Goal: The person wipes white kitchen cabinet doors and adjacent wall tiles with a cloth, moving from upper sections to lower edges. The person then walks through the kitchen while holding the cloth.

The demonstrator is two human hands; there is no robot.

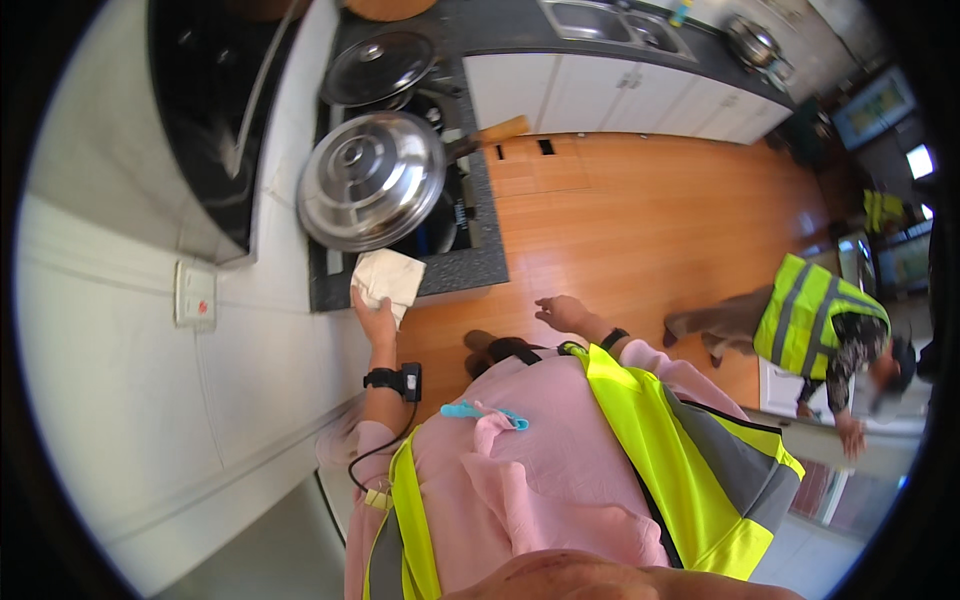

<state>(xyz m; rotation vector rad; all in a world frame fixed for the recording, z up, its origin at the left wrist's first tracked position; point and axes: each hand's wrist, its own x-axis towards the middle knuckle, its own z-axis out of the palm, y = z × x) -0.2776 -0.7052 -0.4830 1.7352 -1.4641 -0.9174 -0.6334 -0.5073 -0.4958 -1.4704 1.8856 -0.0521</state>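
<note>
My left hand (pixel 376 324) grips a folded white cloth (pixel 391 279) at the near corner of the dark speckled countertop (pixel 465 272). Just past the cloth, a pan covered by a domed stainless-steel lid (pixel 371 180) sits on the black gas stove (pixel 469 225). Its wooden handle (pixel 504 130) juts out over the counter's edge. Behind it stands a second pan under a dark lid with a metal rim (pixel 381 67). My right hand (pixel 564 313) hangs over the floor in front of my body, holding nothing, its fingers loosely extended.
A black range hood (pixel 217 97) overhangs the stove's left side. White cabinets (pixel 585 94) run below a counter with a double sink (pixel 592 21). At right, a person in a yellow vest (pixel 817 319) bends over a white surface. A wall switch plate (pixel 195 295) is at left.
</note>
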